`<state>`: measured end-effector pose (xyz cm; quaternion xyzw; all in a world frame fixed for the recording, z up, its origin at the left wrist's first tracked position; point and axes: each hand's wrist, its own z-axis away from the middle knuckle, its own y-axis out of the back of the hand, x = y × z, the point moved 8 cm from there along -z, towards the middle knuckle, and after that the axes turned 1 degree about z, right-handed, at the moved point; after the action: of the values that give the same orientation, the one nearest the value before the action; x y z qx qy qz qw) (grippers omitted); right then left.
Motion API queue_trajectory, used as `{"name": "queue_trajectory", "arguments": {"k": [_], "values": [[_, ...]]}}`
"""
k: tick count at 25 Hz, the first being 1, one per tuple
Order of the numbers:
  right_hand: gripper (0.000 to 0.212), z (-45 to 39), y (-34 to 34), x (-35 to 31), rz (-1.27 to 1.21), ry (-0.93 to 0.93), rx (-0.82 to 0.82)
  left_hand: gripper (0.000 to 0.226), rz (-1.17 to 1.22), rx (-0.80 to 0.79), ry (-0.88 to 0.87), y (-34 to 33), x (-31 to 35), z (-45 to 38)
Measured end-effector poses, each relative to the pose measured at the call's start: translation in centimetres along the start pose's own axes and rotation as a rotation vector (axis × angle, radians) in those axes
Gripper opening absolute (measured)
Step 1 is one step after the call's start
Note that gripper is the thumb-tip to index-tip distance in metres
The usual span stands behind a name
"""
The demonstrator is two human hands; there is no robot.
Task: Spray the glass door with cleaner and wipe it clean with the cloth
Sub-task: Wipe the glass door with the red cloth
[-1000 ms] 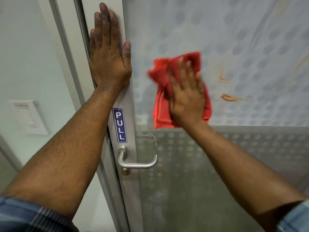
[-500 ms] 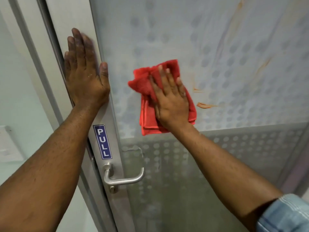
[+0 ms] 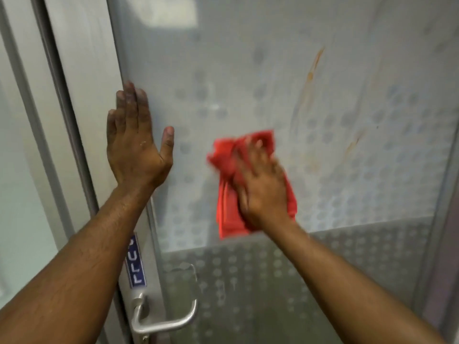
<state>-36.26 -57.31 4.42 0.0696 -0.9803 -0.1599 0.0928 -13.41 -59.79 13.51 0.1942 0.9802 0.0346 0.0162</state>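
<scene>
The glass door [image 3: 248,78] fills the view, frosted with a dot pattern and marked by orange streaks [image 3: 313,68] at the upper right. My right hand [image 3: 264,187] presses a folded red cloth [image 3: 227,202] flat against the glass, blurred with motion. My left hand [image 3: 135,142] lies flat with fingers together on the metal door frame [image 3: 99,95], its thumb reaching over the glass edge. No cleaner bottle is in view.
A silver lever handle [image 3: 164,324] sits low on the frame, under a blue PULL sticker [image 3: 135,261]. A pale wall [image 3: 19,170] lies to the left of the frame. The lower glass panel [image 3: 273,281] is darker with dots.
The view has shifted so the door sits lower and further right. My right hand and cloth have slid right across the glass. My left hand stays on the frame.
</scene>
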Motion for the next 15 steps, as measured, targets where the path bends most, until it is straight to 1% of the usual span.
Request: {"name": "queue_trajectory", "arguments": {"k": [1,2,3,4,6,7,8,9,10,12,13,14,15], "values": [[0.062,2.2,-0.5,-0.6,0.017,0.153,-0.067,0.07,0.011,0.004,-0.041,-0.2,1.2,-0.8],[0.063,3.5,-0.1,0.9,0.02,0.209,-0.1,0.069,0.022,0.006,-0.076,-0.3,2.4,-1.7],[0.065,2.9,1.0,3.7,-0.003,0.163,-0.064,0.069,0.032,0.012,-0.101,-0.3,3.3,-2.7],[0.066,1.2,2.3,7.0,-0.025,0.016,-0.002,0.068,0.04,0.014,-0.117,-0.4,4.0,-3.6],[0.06,-4.3,5.4,12.6,-0.069,-0.324,0.138,0.068,0.046,-0.006,-0.156,-0.8,5.5,-5.6],[0.058,-7.0,6.6,13.4,-0.066,-0.402,0.187,0.068,0.046,-0.024,-0.174,-1.2,6.3,-6.6],[0.059,-9.0,7.0,12.7,-0.036,-0.398,0.204,0.068,0.046,-0.036,-0.182,-1.5,7.0,-7.6],[0.063,-10.0,6.5,11.0,-0.003,-0.339,0.195,0.068,0.048,-0.044,-0.177,-1.8,7.5,-8.6],[0.069,-10.0,5.7,8.9,0.027,-0.22,0.162,0.068,0.051,-0.048,-0.169,-2.0,7.8,-9.7],[0.075,-6.4,3.8,5.0,0.118,0.134,0.059,0.068,0.062,-0.058,-0.154,-2.4,8.2,-11.2],[0.071,-4.9,3.4,5.2,0.179,0.28,0.016,0.068,0.065,-0.059,-0.15,-2.5,8.5,-12.0],[0.066,-4.8,3.8,6.4,0.202,0.333,0.006,0.069,0.061,-0.068,-0.154,-2.6,8.8,-12.7],[0.063,-6.0,4.8,8.6,0.192,0.261,0.041,0.069,0.056,-0.079,-0.157,-2.8,9.1,-13.4]]}}
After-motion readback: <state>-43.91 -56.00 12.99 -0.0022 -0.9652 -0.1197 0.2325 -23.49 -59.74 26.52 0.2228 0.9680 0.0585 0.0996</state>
